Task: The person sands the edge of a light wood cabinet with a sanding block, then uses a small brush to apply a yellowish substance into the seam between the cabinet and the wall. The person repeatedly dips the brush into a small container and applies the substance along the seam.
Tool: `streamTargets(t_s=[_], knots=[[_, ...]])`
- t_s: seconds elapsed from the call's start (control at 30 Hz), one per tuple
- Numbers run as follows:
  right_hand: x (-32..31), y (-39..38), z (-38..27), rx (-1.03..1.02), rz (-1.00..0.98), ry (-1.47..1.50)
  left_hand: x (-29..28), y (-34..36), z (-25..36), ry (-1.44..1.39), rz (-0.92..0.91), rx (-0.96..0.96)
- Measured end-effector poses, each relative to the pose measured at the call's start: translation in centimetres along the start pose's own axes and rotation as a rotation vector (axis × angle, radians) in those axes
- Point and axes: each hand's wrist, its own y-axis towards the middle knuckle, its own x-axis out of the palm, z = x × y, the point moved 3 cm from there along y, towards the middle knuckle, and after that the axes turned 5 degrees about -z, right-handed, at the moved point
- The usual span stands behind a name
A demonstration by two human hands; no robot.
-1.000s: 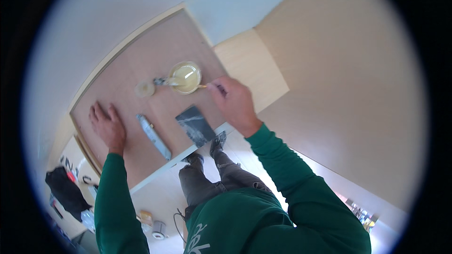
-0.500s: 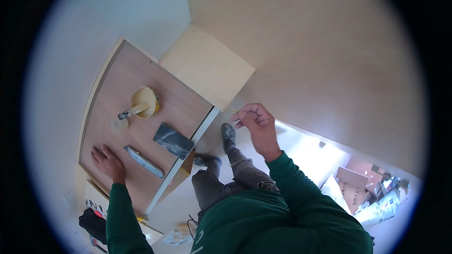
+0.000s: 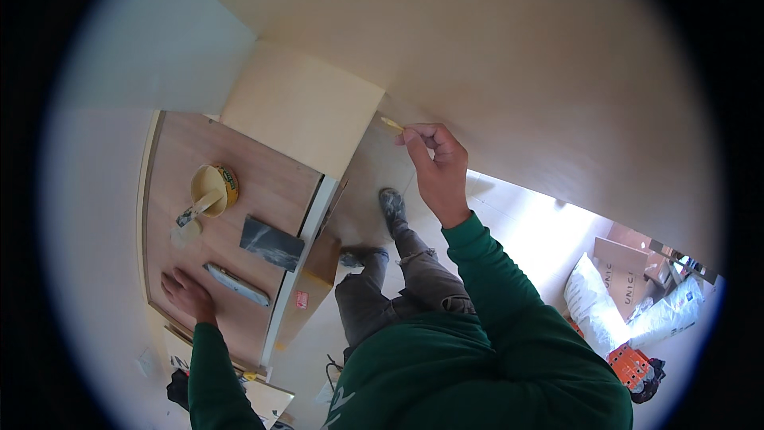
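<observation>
My right hand [image 3: 440, 171] is raised over the floor. Its thumb and fingertips pinch a small yellowish sliver [image 3: 391, 123], whose free end points away from the hand; what it is made of I cannot make out. My left hand [image 3: 189, 295] rests palm down on the brown wooden counter [image 3: 278, 171], fingers stretched out. Just to its right lies a grey utility knife [image 3: 239, 284]. Beyond that is a dark rectangular slab with pale streaks [image 3: 271, 244]. Farther off stands a tub [image 3: 230, 183] of cream-coloured paste, with a putty knife [image 3: 199, 207] leaning over its rim.
A pale box-like panel [image 3: 306, 103] adjoins the counter's far end. A large beige panel [image 3: 517, 72] rises ahead and to the right. At the lower right are a cardboard box [image 3: 621, 279], white sacks [image 3: 593, 302] and an orange perforated item [image 3: 629, 366]. My legs stand beside the counter.
My right hand has moved up and away from me, and the yellowish sliver now shows plainly in its pinch. My left hand stays on the counter. The whole view has shifted and turned somewhat.
</observation>
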Motion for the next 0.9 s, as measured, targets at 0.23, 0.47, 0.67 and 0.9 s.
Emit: streamTargets(t_s=[0.23, 0.47, 0.67, 0.9], knots=[[0.6, 0.9, 2.5, -0.101, 0.087, -0.113, -0.2, 0.1, 0.2, 0.014, -0.005, 0.016], [1.5, 0.7, 2.6, -0.162, 0.128, -0.189, 0.0, 0.0, 0.0, 0.007, 0.020, 0.035], [1.5, 0.6, 2.9, -0.137, 0.154, -0.171, -0.1, 0.0, 0.1, 0.023, 0.018, 0.026], [1.7, 0.6, 3.0, -0.148, 0.155, -0.169, 0.0, 0.2, -0.5, 0.010, 0.035, 0.041]])
